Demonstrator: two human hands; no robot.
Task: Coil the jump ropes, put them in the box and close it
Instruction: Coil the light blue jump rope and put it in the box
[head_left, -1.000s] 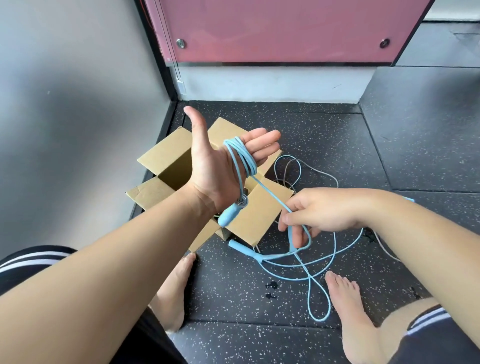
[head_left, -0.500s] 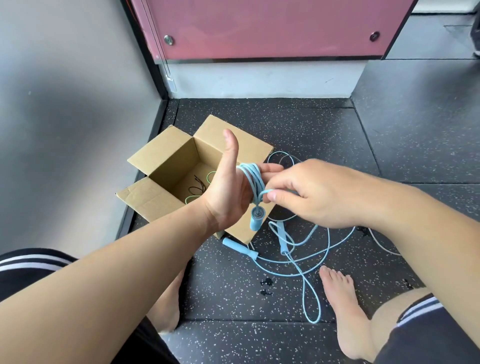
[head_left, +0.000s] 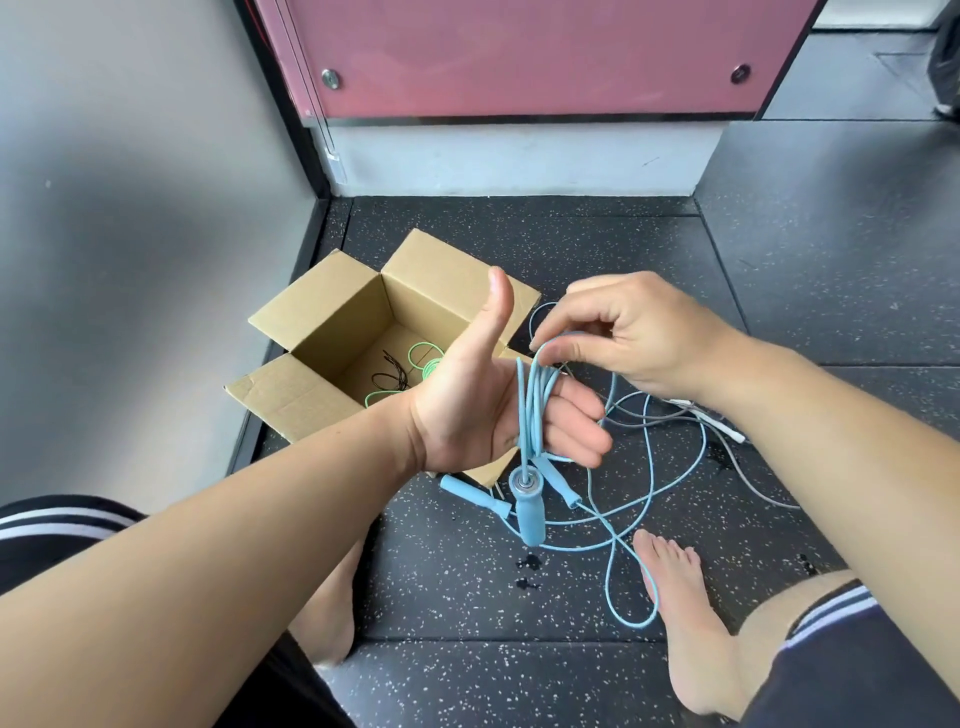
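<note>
A light blue jump rope (head_left: 530, 405) is wound in several loops round the fingers of my left hand (head_left: 483, 405), palm up, thumb raised. One blue handle (head_left: 527, 512) hangs below that hand. My right hand (head_left: 623, 338) pinches the rope just above the loops. The rest of the blue rope lies loose on the floor (head_left: 639, 519), with its other handle (head_left: 470, 496) beside the box. The open cardboard box (head_left: 311, 332) holds a green rope (head_left: 423, 364) and a black rope (head_left: 389, 376). A grey-white rope (head_left: 717, 423) lies under my right forearm.
A grey wall stands to the left and a pink panel (head_left: 519, 52) at the back. My bare feet (head_left: 680, 613) rest on the dark speckled floor mat, the right one touching the loose blue rope.
My left hand has dropped lower and turned, with more loops on it. My right hand has carried the rope up over the left fingers, and the handle now hangs straight down.
</note>
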